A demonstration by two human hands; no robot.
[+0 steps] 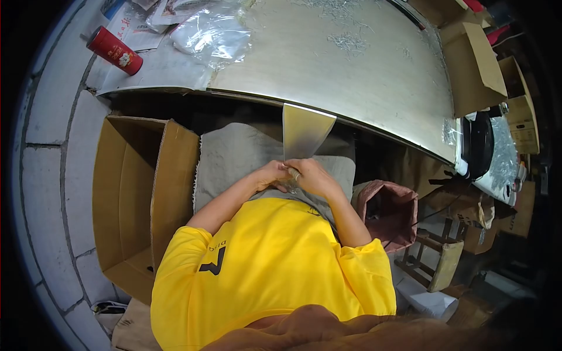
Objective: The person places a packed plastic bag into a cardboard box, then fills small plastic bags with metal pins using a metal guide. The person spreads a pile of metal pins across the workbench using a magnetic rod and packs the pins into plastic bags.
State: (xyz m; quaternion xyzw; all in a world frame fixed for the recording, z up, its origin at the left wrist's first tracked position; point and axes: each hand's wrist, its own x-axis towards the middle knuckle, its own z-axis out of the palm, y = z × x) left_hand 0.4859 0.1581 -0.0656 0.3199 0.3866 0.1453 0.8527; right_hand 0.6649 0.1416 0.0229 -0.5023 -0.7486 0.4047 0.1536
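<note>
My left hand [271,174] and my right hand [312,176] meet in front of my waist, fingers closed. Between and just under them shows a bit of clear plastic [291,186], which looks like a small bag; much of it is hidden by the fingers. Right above the hands, a smooth yellowish plate [307,130] slopes down from the table edge, wide at the top and narrowing to my fingers. Its lower end reaches my right fingers; I cannot tell whether they touch it. Under the hands a grey cloth [231,155] covers my lap.
Small metal pieces lie in piles [348,43] on the metal-topped table [304,70]. Clear plastic bags [212,36] and a red canister [115,51] are at its left. An open cardboard box [175,169] stands at my left, a reddish sack [404,202] at my right.
</note>
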